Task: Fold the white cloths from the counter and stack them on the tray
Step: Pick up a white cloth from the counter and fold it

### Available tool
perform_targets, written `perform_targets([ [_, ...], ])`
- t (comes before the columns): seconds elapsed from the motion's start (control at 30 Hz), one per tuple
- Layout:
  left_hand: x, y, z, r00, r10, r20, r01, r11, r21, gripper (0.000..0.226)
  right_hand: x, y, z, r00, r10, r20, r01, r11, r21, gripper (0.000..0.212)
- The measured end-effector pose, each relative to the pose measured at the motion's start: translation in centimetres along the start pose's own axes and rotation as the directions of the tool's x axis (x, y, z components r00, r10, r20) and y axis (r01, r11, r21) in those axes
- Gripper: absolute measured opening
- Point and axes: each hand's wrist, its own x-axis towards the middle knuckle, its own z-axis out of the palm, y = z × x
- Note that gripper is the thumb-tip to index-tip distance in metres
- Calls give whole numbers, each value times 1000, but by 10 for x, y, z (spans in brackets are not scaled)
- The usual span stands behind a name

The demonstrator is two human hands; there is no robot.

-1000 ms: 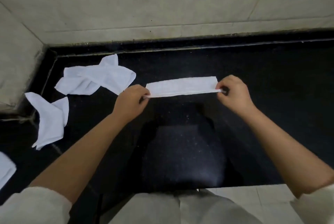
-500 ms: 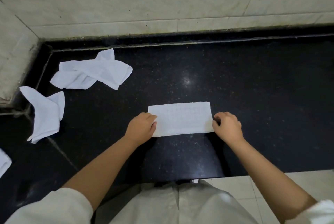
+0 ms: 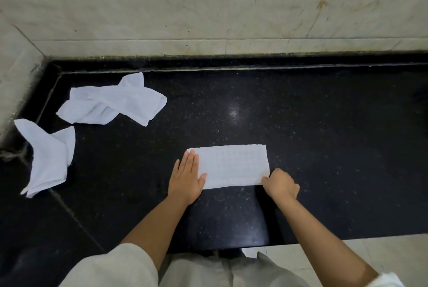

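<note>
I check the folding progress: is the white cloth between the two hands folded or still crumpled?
Folded. The cloth lies flat as a neat rectangle on the counter, left hand pressing one end, right hand pinching a corner.

Black counter: folded cloth flat near front, 2 crumpled cloths left.

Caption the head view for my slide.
Left hand flattens a folded white cloth; right hand pinches its corner.

Kitchen-like corner: black speckled stone counter, pale marble walls.
</note>
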Motion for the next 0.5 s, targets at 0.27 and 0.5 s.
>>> perform_targets([
  [0.27, -6, -8, -4, 997, -16, -74, 7, 993, -116, 62, -38, -50, -13, 936, -250, -250, 353, 645, 678, 35],
  [0.5, -53, -72, 4, 962, -196, -188, 142, 954, -265, 54, -58, -105, 64, 741, -666, -88, 665, 708, 238, 14],
])
